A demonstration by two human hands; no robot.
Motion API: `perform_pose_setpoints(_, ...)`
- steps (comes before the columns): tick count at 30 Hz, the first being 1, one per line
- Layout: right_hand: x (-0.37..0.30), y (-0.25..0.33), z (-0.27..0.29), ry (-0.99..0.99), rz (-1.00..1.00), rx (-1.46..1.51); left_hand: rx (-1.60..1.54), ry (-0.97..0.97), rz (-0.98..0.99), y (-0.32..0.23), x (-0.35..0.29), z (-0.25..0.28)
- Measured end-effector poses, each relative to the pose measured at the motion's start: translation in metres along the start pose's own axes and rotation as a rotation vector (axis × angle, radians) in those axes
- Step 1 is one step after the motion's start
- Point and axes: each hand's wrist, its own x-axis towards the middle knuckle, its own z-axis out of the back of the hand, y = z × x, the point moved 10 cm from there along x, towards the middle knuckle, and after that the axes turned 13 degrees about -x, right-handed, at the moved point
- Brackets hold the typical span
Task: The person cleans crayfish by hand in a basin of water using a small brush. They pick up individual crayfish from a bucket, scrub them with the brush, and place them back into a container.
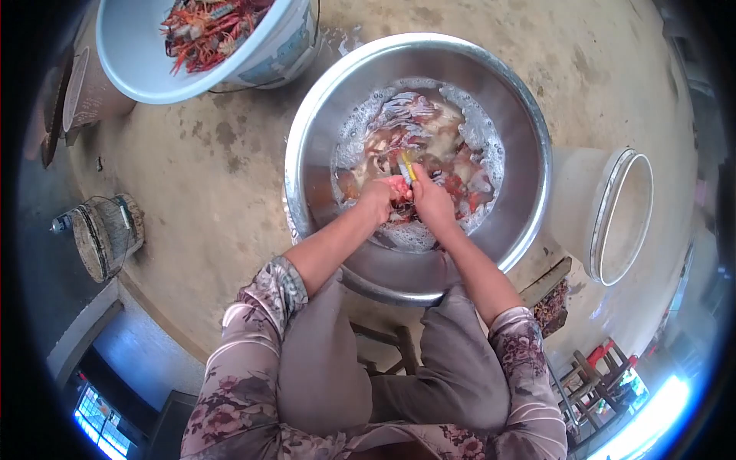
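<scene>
A large steel basin [309,107] stands in front of my knees, holding foamy, brownish water [360,157] with several reddish crayfish in it. Over the water, my left hand [375,199] is closed around a red crayfish [398,186], whose details are partly covered by the fingers. My right hand [434,205] grips a small yellow brush [409,164] with pale bristles, held against or very near the crayfish; contact is hard to make out. Both hands are close together near the middle of the basin.
A pale blue tub [126,65] at the far left holds a heap of red crayfish [213,34]. To the right, a white bucket [575,203] lies tipped. A stained small bucket [123,230] is at the left. Wooden stools [594,383] stand at the lower right.
</scene>
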Motion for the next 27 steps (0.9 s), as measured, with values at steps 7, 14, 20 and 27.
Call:
perform_pose_setpoints(7,-0.005,-0.018,0.016,-0.005,-0.047,1.223,-0.048,0.102,0.154,-0.015,-0.045,-0.040)
perform_pose_setpoints(14,-0.013,-0.021,0.015,0.068,-0.047,1.444,0.124,0.295,0.054,-0.037,-0.056,-0.063)
perform_pose_setpoints(20,-0.026,-0.023,-0.003,-0.093,-0.159,1.559,-0.437,0.331,0.217,-0.004,-0.038,-0.063)
perform_pose_setpoints(27,-0.042,-0.006,-0.022,0.137,-0.208,1.496,-0.444,0.269,-0.114,-0.034,-0.025,-0.052)
